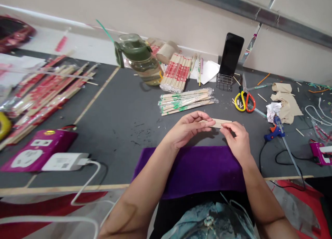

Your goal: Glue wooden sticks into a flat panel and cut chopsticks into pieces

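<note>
Between my two hands is a small flat row of wooden sticks (219, 122), pale and lying side by side. My left hand (190, 127) pinches its left end with thumb and fingers. The right end is gripped by my right hand (236, 137), thumb and fingertips closed on it. Both hands are above the dark table, just beyond a purple cloth (204, 168). Behind them lie wrapped chopsticks with green print (186, 101). A blue glue gun (275, 130) rests to the right of my right hand.
A jug with green lid (140, 59) stands behind, beside red-printed chopstick packs (176, 72). A phone (230, 54) leans in a wire stand. Scissors (246, 97) lie right of centre. More chopstick packs (52, 90) and a purple power strip (38, 150) occupy the left. Cables cross the table edge.
</note>
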`<state>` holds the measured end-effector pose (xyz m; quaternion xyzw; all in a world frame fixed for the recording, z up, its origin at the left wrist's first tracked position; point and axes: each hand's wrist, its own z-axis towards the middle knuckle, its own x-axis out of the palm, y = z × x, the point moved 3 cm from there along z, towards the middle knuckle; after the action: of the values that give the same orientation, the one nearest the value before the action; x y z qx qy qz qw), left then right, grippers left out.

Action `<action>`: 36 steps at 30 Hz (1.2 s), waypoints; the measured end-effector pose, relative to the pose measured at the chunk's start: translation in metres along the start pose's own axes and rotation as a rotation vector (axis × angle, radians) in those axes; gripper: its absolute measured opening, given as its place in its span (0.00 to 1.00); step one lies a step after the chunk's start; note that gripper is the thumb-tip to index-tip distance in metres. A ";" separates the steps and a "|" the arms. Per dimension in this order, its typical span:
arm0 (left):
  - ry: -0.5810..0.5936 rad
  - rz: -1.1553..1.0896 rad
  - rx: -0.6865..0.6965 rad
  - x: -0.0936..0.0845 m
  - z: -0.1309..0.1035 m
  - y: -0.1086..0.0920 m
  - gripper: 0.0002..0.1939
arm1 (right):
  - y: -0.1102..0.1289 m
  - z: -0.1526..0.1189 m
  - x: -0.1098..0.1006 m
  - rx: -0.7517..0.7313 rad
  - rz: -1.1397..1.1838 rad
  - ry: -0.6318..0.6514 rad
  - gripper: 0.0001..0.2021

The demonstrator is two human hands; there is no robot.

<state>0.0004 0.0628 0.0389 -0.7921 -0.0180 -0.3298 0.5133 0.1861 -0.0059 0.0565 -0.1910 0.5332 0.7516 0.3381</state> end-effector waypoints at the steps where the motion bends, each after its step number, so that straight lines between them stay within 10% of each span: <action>1: 0.028 -0.006 -0.007 0.001 -0.001 0.000 0.15 | 0.007 0.002 0.001 0.001 0.002 0.018 0.07; 18: 0.319 0.148 -0.022 0.008 -0.009 -0.005 0.14 | 0.022 -0.022 -0.011 -0.009 -0.069 -0.036 0.13; 25: -0.150 0.343 0.333 -0.022 0.006 -0.013 0.14 | -0.014 -0.060 -0.076 0.022 -0.264 -0.172 0.21; 30: -0.429 0.853 0.450 -0.038 0.011 -0.010 0.09 | -0.054 -0.112 -0.140 0.237 -0.614 0.177 0.18; 36: -0.386 1.184 0.483 -0.035 0.013 -0.004 0.10 | -0.090 -0.174 -0.201 0.523 -0.789 0.517 0.10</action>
<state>-0.0217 0.0865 0.0200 -0.5759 0.2548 0.1686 0.7583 0.3777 -0.2110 0.0641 -0.4649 0.6562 0.3382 0.4887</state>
